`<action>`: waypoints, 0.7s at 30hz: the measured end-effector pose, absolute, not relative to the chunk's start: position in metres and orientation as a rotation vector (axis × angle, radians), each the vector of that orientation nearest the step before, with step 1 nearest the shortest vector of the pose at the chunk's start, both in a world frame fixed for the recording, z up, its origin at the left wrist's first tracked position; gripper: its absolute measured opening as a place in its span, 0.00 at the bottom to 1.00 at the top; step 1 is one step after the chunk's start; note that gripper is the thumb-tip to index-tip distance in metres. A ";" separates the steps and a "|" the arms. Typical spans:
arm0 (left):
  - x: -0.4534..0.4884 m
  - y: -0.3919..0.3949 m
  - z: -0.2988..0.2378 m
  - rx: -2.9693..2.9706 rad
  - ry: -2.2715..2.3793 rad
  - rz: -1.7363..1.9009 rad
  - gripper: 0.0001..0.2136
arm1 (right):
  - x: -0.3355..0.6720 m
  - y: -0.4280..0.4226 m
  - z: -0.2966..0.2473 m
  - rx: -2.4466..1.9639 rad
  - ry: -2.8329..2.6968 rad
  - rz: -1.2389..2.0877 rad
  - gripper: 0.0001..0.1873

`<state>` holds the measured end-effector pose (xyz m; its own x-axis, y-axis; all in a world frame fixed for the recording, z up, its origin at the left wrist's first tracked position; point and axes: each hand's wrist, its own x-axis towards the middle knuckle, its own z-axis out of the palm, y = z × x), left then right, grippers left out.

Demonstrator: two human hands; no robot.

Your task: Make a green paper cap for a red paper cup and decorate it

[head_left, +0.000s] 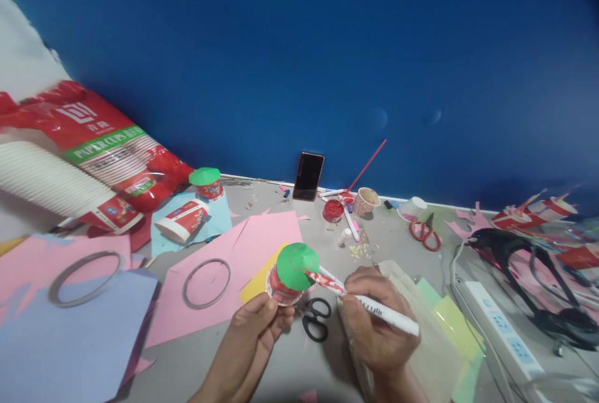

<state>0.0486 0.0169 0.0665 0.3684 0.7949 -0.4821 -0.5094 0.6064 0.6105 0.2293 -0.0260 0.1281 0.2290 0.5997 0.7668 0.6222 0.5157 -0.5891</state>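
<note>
My left hand (253,340) is closed around a small red paper cup (281,291) topped with a green paper cone (298,266). Between the fingers of my right hand (381,328) is a white acrylic marker (386,314), its red-stained tip at the right edge of the cone; whether it touches cannot be made out. Black-handled scissors (317,322) lie on the table just right of my left hand. A similar cup with a green cone (206,183) stands at the back left, beside a paper cup on its side (183,221).
A phone (309,175) leans on the blue wall. Pink sheets (210,284) with a grey ring (206,283) lie left. A red paint pot (333,210), red-handled scissors (425,233) and a power strip (503,331) are right. A stack of cups (51,178) and red bag (107,135) fill the far left.
</note>
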 end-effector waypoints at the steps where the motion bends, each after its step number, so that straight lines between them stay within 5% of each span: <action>1: 0.049 0.017 0.067 0.393 0.833 0.865 0.16 | 0.229 -0.026 0.128 -1.136 -1.431 -0.019 0.07; 21: 0.050 0.015 0.068 0.350 0.837 0.856 0.15 | 0.226 -0.025 0.133 -1.109 -1.419 -0.013 0.05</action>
<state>0.0497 0.0154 0.0678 0.3717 0.7788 -0.5052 -0.5223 0.6254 0.5798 0.2264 -0.0254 0.1328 0.2376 0.5886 0.7727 0.6026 0.5345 -0.5925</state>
